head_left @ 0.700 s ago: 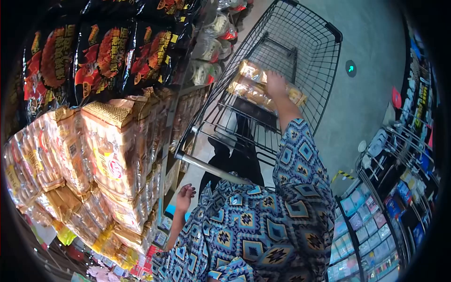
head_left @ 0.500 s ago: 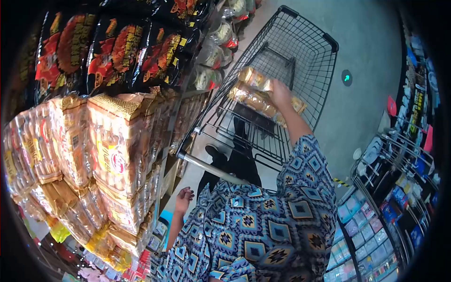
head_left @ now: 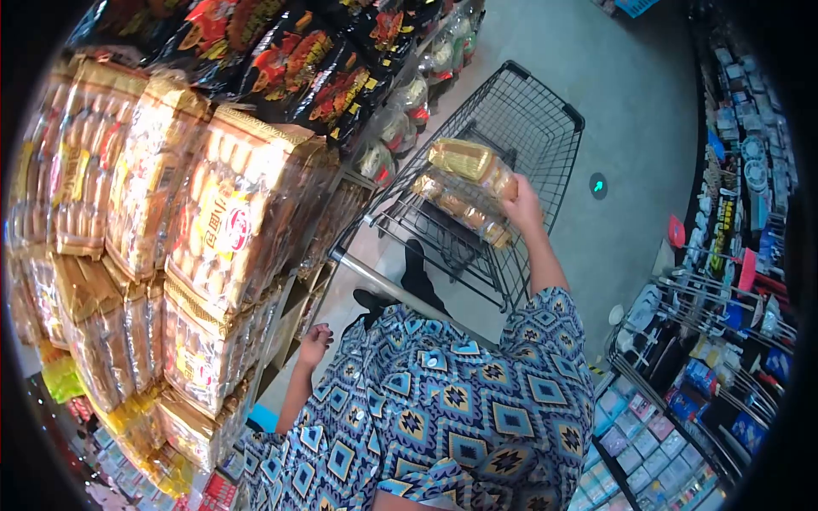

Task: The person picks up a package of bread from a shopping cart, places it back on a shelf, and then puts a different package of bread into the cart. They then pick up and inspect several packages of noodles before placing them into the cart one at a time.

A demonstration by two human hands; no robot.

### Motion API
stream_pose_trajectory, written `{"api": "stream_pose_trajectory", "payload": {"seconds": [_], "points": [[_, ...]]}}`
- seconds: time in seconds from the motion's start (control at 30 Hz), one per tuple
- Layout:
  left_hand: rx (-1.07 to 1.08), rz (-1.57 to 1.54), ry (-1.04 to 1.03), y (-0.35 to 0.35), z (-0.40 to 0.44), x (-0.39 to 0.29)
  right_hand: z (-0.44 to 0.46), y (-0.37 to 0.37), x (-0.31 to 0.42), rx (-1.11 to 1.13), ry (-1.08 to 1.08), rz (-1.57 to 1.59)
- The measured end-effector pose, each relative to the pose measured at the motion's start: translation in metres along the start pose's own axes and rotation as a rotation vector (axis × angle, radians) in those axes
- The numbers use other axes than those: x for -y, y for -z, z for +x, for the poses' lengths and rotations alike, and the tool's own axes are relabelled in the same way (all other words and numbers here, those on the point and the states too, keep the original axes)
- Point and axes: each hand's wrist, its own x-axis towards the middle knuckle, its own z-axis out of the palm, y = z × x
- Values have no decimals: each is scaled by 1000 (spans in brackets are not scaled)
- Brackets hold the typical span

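My right hand (head_left: 521, 203) is closed on the right end of a gold bread package (head_left: 471, 162), lifted over the shopping cart (head_left: 562, 140). Beside and below it, a second clear-and-gold bread package (head_left: 456, 207) lies at the near end of the cart. My left hand (head_left: 315, 342) hangs beside my body, left of the cart handle (head_left: 388, 285); its fingers are loosely curled and part, with nothing seen in them. Large bread packages (head_left: 223, 226) are stacked on the left, apart from both hands.
Black snack bags (head_left: 290, 64) and clear bags with red labels (head_left: 396, 128) line the shelf at the upper left. Racks of small goods (head_left: 652, 426) stand on the right. A green arrow marker (head_left: 599, 186) is on the floor right of the cart.
My right hand has raised one package away from the other and tilted it. The view has shifted, so the cart sits lower and the stacked bread shows larger. My left hand stays low.
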Motion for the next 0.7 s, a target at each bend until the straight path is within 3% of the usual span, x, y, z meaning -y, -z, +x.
{"api": "stream_pose_trajectory", "payload": {"seconds": [0.1,0.27,0.37,0.4,0.47,0.5,0.57,0.7], "points": [[6,14,-51,7,2,4,-13,20,11,-75,-48,231],[40,41,-229,23,-3,-21,-24,74,59,-335,97,161],[176,7,-406,31,-10,-58,-30,119,115,-267,68,567],[179,-3,-422,30,-20,-80,-34,128,135,-274,84,562],[259,-44,-538,26,-47,-128,-43,141,174,-193,224,935],[268,-62,-601,23,-61,-150,-50,145,196,-190,242,931],[295,-121,-716,17,-86,-190,-69,147,233,-15,197,1210],[338,-226,-938,8,-114,-241,-91,126,277,238,125,1408]]}}
